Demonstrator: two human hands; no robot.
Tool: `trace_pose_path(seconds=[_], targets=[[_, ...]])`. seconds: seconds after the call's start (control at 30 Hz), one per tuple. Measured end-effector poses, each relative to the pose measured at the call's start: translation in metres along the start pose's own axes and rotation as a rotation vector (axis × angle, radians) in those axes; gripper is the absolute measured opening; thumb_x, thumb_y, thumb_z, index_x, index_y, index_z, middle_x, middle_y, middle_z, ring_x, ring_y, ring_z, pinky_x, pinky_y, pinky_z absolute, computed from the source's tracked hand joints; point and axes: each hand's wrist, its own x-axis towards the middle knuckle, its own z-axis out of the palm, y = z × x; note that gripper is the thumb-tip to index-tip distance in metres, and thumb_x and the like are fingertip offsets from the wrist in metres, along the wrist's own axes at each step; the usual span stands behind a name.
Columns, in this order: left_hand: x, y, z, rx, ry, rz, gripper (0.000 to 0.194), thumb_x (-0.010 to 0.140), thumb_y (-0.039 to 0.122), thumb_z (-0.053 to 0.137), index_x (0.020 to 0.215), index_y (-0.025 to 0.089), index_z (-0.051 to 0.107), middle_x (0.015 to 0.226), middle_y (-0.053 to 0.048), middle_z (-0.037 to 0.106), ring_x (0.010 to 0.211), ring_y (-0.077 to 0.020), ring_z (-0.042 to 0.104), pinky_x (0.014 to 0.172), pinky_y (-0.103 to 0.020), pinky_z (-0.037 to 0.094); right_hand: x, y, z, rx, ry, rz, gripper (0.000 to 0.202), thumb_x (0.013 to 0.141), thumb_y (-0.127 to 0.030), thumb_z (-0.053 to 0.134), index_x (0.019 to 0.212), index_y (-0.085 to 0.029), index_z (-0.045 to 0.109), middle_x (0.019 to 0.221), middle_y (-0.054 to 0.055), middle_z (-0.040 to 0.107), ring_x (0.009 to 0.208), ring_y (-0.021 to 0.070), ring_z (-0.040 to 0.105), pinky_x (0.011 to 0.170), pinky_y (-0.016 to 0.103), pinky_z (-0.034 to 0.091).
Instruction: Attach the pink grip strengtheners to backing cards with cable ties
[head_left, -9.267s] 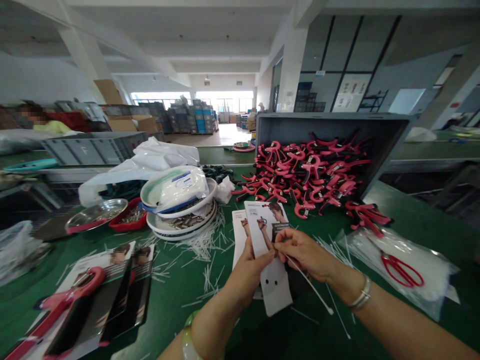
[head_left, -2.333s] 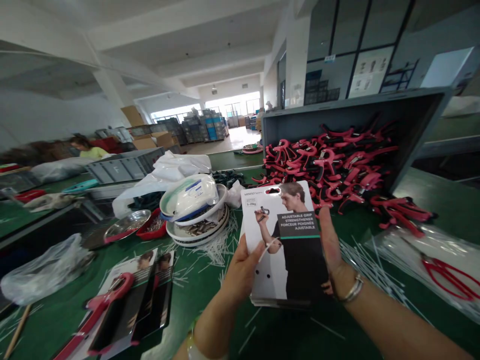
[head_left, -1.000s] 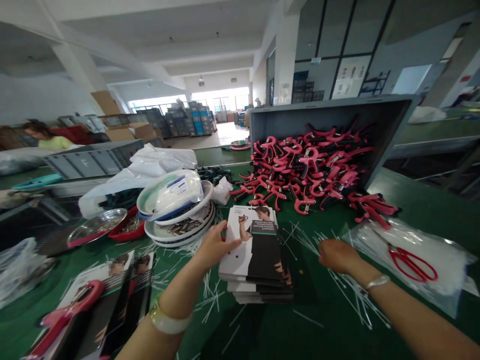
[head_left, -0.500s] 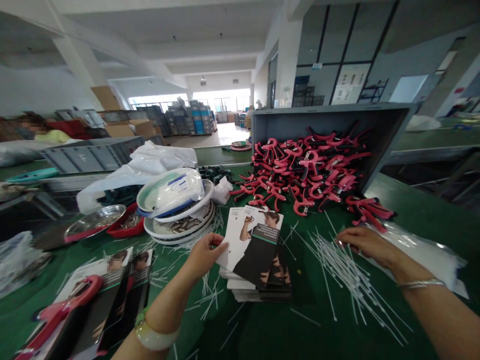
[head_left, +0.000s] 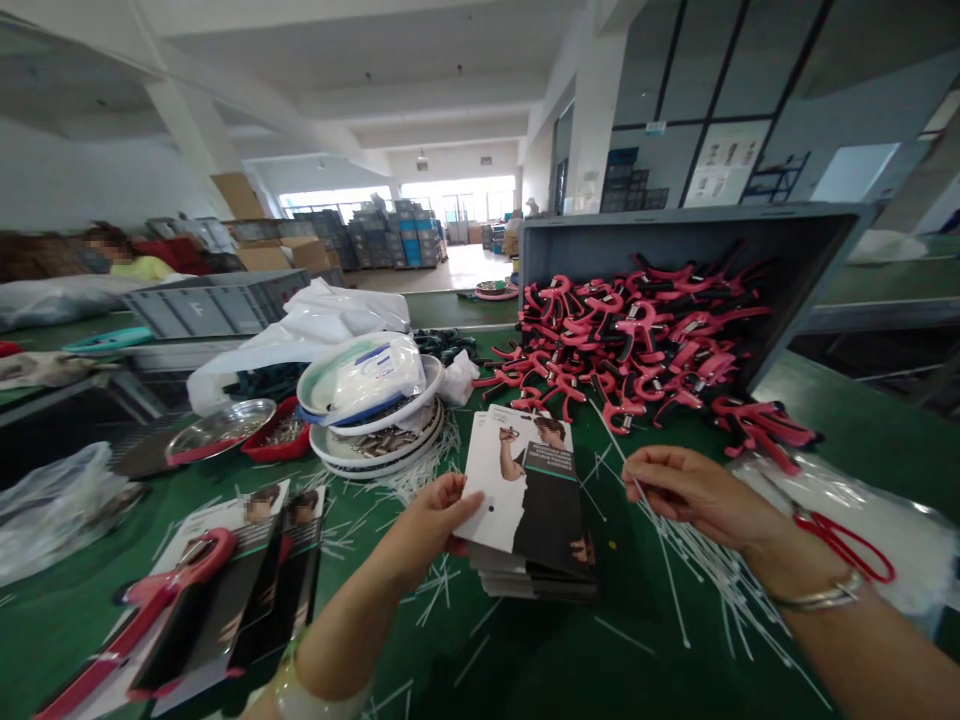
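My left hand (head_left: 433,520) pinches the left edge of the top printed card (head_left: 496,495), which lies on a stack of similar cards (head_left: 536,588). The card shows a person's picture and a dark panel with text. In my right hand (head_left: 686,492), thumb and fingertips are closed on a thin white cable tie (head_left: 611,432) that points up and left. Beneath that hand spreads a loose pile of white cable ties (head_left: 724,575). At the lower left, pink-and-black hand grips (head_left: 184,585) lie on more cards.
A grey crate (head_left: 814,260) tipped on its side spills pink-and-black hand grips (head_left: 637,330). Stacked white bowls (head_left: 375,455) of metal parts stand left of centre, near a red tray (head_left: 279,440). Red-handled scissors (head_left: 847,545) lie on a plastic bag (head_left: 900,510) at right. A co-worker (head_left: 139,265) is far left.
My right hand has moved left from the cable tie pile toward the cards, with one tie now raised in its fingers. My left hand stays at the card edge. The view has shifted slightly.
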Motion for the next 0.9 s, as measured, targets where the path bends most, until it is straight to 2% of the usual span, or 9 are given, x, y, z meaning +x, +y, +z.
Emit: trace_pose_path(seconds=[0.13, 0.27, 0.37, 0.5, 0.6, 0.77, 0.9], targets=[[-0.007, -0.004, 0.004, -0.092, 0.018, 0.017, 0.046, 0.066, 0.036, 0.075, 0.1, 0.017, 0.051, 0.077, -0.002, 0.066, 0.06, -0.0134, 0.061, 0.044, -0.019, 0.045, -0.001, -0.005, 0.026, -0.142, -0.116, -0.035, 0.035, 0.073, -0.049, 0.065, 0.078, -0.015, 0.059, 0.063, -0.001, 0.059, 0.041, 0.0024, 0.036, 0.04, 0.018, 0.023], [-0.015, -0.004, 0.002, -0.193, -0.05, 0.006, 0.067, 0.06, 0.021, 0.079, 0.118, 0.017, 0.046, 0.089, -0.006, 0.067, 0.067, -0.0149, 0.063, 0.053, -0.022, 0.047, -0.005, -0.013, 0.048, -0.516, -0.183, -0.18, 0.029, 0.085, -0.043, 0.052, 0.08, -0.017, 0.062, 0.064, -0.001, 0.058, 0.055, 0.008, 0.048, 0.051, 0.02, 0.035], [-0.018, -0.006, -0.001, -0.246, -0.051, 0.047, 0.068, 0.059, 0.017, 0.078, 0.12, 0.016, 0.047, 0.091, -0.006, 0.067, 0.066, -0.0142, 0.062, 0.052, -0.021, 0.046, -0.009, -0.015, 0.056, -0.833, -0.203, -0.31, 0.025, 0.088, -0.035, 0.045, 0.079, -0.02, 0.063, 0.068, 0.0, 0.061, 0.062, 0.0117, 0.054, 0.055, 0.022, 0.038], [-0.019, -0.013, -0.004, -0.282, -0.045, 0.085, 0.064, 0.06, 0.017, 0.077, 0.117, 0.014, 0.049, 0.096, -0.007, 0.065, 0.069, -0.0133, 0.061, 0.052, -0.02, 0.046, -0.013, -0.014, 0.059, -1.27, -0.056, -0.664, 0.019, 0.083, -0.021, 0.046, 0.078, -0.022, 0.064, 0.068, 0.002, 0.062, 0.06, 0.0151, 0.056, 0.054, 0.026, 0.036], [-0.02, -0.015, -0.005, -0.271, -0.044, 0.09, 0.065, 0.06, 0.017, 0.077, 0.118, 0.013, 0.047, 0.096, -0.007, 0.065, 0.068, -0.0121, 0.06, 0.051, -0.019, 0.045, -0.017, -0.016, 0.062, -1.508, 0.019, -0.9, 0.02, 0.077, -0.012, 0.047, 0.079, -0.022, 0.063, 0.066, 0.003, 0.061, 0.057, 0.0183, 0.056, 0.051, 0.028, 0.033], [-0.022, -0.012, -0.004, -0.24, -0.036, 0.099, 0.066, 0.062, 0.018, 0.076, 0.12, 0.012, 0.045, 0.101, -0.009, 0.063, 0.067, -0.0113, 0.059, 0.049, -0.018, 0.044, -0.02, -0.032, 0.072, -1.668, 0.023, -1.115, 0.03, 0.066, 0.002, 0.046, 0.076, -0.022, 0.06, 0.063, 0.001, 0.059, 0.056, 0.0184, 0.054, 0.049, 0.028, 0.029], [-0.024, -0.011, -0.002, -0.23, -0.044, 0.114, 0.062, 0.065, 0.019, 0.074, 0.12, 0.013, 0.045, 0.105, -0.01, 0.06, 0.07, -0.0116, 0.059, 0.049, -0.018, 0.045, -0.016, -0.043, 0.081, -1.733, 0.057, -1.225, 0.029, 0.066, 0.006, 0.046, 0.074, -0.02, 0.058, 0.063, 0.002, 0.059, 0.056, 0.0168, 0.05, 0.05, 0.029, 0.028]])
